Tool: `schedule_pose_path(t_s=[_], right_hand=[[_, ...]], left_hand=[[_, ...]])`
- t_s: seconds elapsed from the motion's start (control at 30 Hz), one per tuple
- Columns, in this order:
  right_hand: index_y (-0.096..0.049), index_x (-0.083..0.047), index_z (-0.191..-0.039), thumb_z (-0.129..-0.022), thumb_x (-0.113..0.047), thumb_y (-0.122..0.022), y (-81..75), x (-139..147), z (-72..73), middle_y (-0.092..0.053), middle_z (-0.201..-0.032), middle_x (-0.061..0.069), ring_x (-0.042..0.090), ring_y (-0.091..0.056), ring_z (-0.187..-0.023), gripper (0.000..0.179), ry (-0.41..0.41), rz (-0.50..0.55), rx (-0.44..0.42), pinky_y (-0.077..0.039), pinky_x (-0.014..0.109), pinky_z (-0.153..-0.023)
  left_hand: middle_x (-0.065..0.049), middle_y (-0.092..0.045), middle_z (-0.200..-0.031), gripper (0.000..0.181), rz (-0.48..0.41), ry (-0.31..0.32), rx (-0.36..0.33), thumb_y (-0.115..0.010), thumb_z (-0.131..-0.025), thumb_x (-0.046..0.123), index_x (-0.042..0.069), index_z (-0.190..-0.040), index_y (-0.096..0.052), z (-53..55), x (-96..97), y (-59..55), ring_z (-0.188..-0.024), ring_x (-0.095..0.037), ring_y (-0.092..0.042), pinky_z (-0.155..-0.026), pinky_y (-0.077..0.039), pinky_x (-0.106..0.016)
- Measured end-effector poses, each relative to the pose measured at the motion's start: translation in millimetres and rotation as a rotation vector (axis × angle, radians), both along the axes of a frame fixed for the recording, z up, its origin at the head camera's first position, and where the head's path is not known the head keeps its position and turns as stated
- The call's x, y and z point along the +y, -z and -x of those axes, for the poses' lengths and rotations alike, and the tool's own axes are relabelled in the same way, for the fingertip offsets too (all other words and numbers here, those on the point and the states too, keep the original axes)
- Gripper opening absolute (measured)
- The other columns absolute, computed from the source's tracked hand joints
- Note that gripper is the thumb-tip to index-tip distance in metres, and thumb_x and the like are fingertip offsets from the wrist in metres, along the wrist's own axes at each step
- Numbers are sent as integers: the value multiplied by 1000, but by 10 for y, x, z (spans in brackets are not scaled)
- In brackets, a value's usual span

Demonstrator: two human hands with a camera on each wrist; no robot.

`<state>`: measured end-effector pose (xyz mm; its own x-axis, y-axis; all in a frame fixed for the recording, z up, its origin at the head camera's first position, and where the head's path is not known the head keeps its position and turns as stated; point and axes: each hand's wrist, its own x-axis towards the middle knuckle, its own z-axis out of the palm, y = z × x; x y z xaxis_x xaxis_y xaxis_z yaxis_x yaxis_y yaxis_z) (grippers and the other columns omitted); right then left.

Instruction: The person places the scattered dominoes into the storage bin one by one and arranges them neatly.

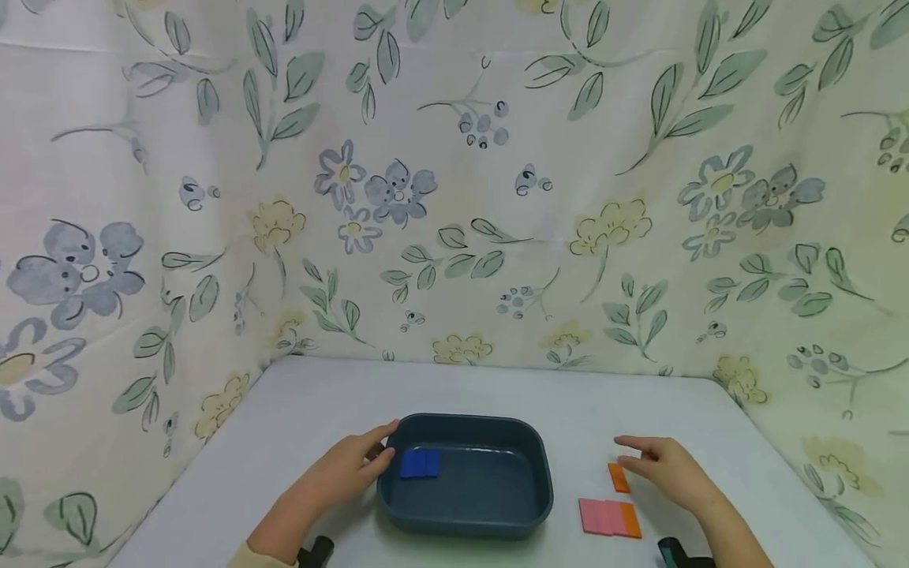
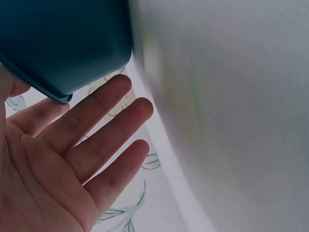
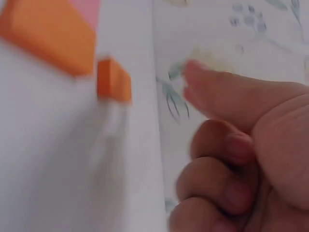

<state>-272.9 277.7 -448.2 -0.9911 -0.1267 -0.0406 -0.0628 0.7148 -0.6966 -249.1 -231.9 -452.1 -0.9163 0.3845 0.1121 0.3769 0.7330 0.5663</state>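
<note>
Floral-printed cloth point(image 1: 454, 197) fills the upper frame behind a white table point(image 1: 319, 394). Low in the centre sits a dark blue-green rectangular tray point(image 1: 461, 522), with blue tiles point(image 1: 420, 464) in its left part. Thumb and forefinger of the left hand point(image 1: 348, 465) touch its left rim, the other fingers loosely extended. At lower right, the right hand point(image 1: 666, 471) holds nothing — forefinger and thumb out with a gap between, the rest curled — near a lone orange tile point(image 1: 619, 478); below it, pink tiles point(image 1: 599, 517) adjoin a second orange tile point(image 1: 631, 521).

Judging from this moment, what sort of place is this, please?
Probably a small screened tabletop workspace: a plain white table with white floral-patterned cloth hung around three sides, and a dark blue rectangular tray on it.
</note>
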Motion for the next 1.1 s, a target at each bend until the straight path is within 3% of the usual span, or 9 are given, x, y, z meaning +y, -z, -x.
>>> schedule_pose_path(t_s=[0.17, 0.27, 0.5, 0.9, 1.1], right_hand=[[-67, -4, -130, -80, -25, -85, 42, 178, 27, -42, -66, 4, 20, -41, -64, 57, 30, -18, -148, -28, 31, -58], [-69, -4, -128, -77, -22, -88, 85, 171, 32, -42, -66, 4, 20, -41, -65, 57, 18, -1, -185, -28, 31, -59], [-72, -6, -124, -77, -18, -87, 132, 136, 29, -43, -68, 4, 20, -42, -66, 50, 21, -15, -184, -29, 29, -57], [-70, -8, -128, -76, -25, -88, 144, 123, 21, -42, -66, 3, 20, -44, -65, 58, 14, -7, -196, -30, 27, -56], [-72, -9, -126, -74, -27, -89, 143, 101, 33, -41, -66, 3, 20, -43, -66, 57, 32, -25, -158, -30, 28, -56]], left_hand=[[4, -70, -106, 53, -10, -6, 6, -55, -105, 34, 12, -153, -44, -15, -41, 0, -96, -16, -66, -77, -52, -41], [3, -70, -107, 54, -7, -6, 13, -54, -105, 35, 12, -153, -44, -20, -59, -2, -97, -17, -66, -79, -52, -42], [3, -71, -107, 53, -10, 6, 13, -54, -105, 34, 12, -153, -44, -2, -46, 4, -97, -16, -66, -80, -52, -43], [3, -70, -107, 54, -19, -11, -6, -55, -105, 35, 14, -153, -45, 3, -5, -4, -98, -17, -65, -80, -52, -44], [3, -70, -108, 54, -15, -12, -4, -55, -105, 35, 14, -153, -44, -1, -5, -5, -97, -16, -65, -80, -52, -43]])
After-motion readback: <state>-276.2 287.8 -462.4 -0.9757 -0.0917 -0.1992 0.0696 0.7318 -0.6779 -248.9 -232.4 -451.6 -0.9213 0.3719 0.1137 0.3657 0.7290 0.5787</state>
